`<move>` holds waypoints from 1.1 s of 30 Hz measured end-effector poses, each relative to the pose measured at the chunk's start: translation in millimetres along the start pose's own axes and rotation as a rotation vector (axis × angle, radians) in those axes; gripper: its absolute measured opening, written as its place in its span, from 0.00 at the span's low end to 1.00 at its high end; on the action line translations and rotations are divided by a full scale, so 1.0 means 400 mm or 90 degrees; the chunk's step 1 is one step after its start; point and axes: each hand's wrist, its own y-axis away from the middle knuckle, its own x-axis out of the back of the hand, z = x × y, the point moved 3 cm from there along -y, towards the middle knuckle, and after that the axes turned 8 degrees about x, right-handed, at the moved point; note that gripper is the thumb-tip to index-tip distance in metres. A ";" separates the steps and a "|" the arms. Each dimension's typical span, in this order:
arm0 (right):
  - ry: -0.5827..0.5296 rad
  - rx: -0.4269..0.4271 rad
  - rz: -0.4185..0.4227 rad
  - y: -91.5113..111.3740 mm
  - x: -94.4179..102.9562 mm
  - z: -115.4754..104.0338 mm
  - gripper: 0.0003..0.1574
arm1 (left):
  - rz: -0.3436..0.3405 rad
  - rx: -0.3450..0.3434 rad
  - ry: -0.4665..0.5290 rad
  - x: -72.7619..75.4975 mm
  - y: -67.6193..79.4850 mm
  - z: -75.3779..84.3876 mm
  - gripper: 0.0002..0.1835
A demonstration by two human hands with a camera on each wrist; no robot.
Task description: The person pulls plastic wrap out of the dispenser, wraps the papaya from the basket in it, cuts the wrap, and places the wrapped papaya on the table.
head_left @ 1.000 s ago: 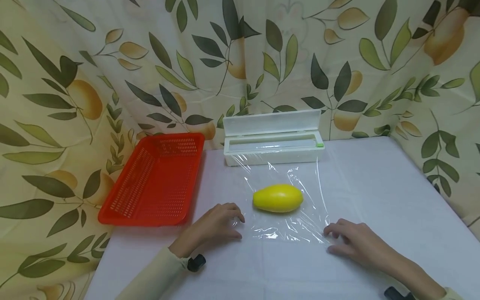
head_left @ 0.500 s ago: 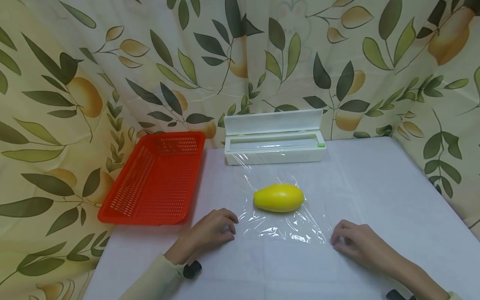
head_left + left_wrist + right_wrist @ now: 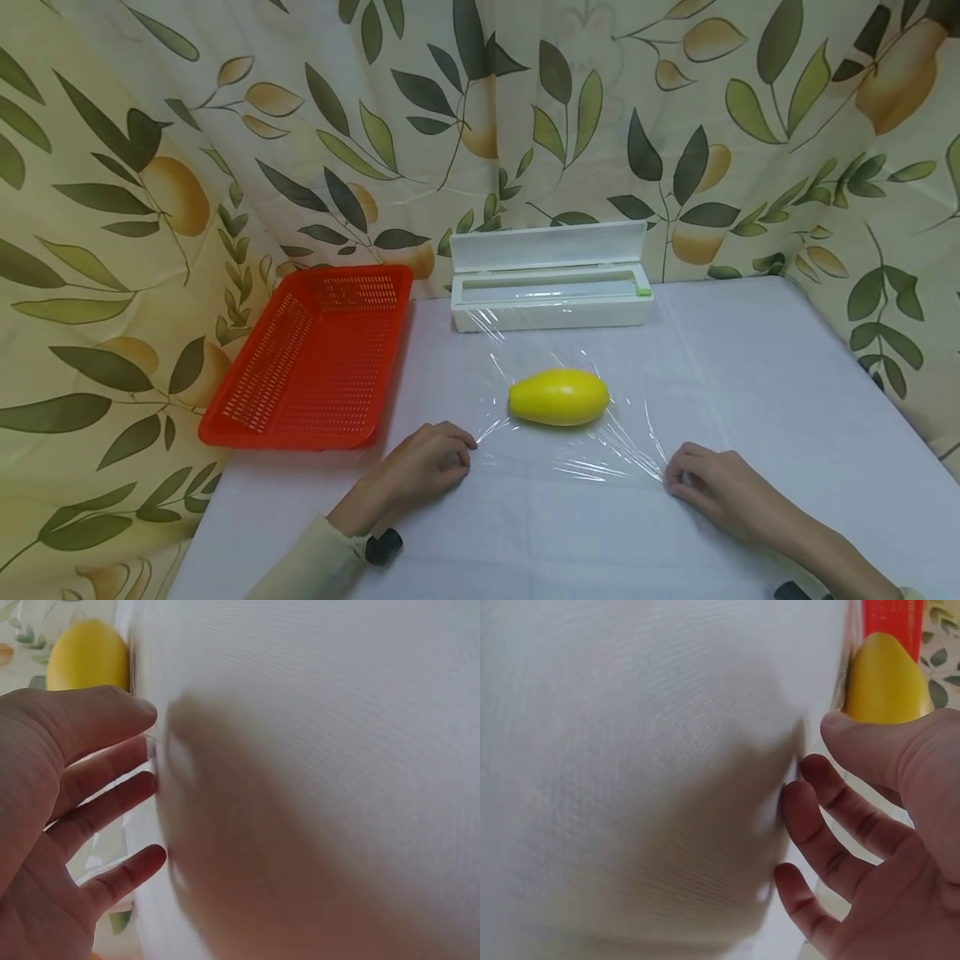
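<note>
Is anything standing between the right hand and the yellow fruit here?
Only clear film spans the gap from the right hand to the yellow fruit, creased toward the hand. Nothing else visible intervenes; the red basket and white box stand outside it.

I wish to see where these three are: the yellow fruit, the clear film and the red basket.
Yellow fruit [image 3: 558,397], head view: middle of its body.
Clear film [image 3: 632,452], head view: its shiny creases.
Red basket [image 3: 318,367], head view: its bare floor.
</note>
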 end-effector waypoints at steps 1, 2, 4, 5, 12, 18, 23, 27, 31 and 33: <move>-0.003 0.003 0.001 0.001 0.003 -0.002 0.19 | 0.004 -0.009 -0.003 0.002 0.001 0.002 0.04; -0.004 0.011 0.003 0.002 0.007 -0.003 0.19 | 0.010 -0.019 -0.009 0.004 0.001 0.004 0.03; -0.003 0.025 0.015 0.000 0.018 -0.009 0.22 | 0.028 -0.041 -0.020 0.012 0.001 0.009 0.03; 0.002 0.031 0.020 -0.003 0.026 -0.012 0.23 | 0.040 -0.053 -0.027 0.019 0.000 0.012 0.03; 0.050 -0.005 -0.005 -0.050 0.087 -0.021 0.22 | 0.094 -0.055 -0.038 0.083 -0.019 0.033 0.04; 0.087 0.015 0.018 -0.082 0.128 -0.021 0.22 | 0.107 -0.035 -0.036 0.122 -0.038 0.035 0.05; 0.076 0.015 0.024 -0.101 0.146 -0.011 0.23 | 0.120 -0.044 -0.009 0.144 -0.051 0.036 0.05; 0.060 0.029 0.040 -0.115 0.154 -0.002 0.24 | 0.121 -0.034 0.019 0.156 -0.063 0.036 0.05; 0.037 0.035 0.052 -0.129 0.163 0.006 0.24 | 0.130 -0.026 0.038 0.164 -0.079 0.036 0.05; 0.030 0.032 0.051 -0.137 0.166 0.011 0.23 | 0.138 -0.019 0.043 0.169 -0.088 0.038 0.05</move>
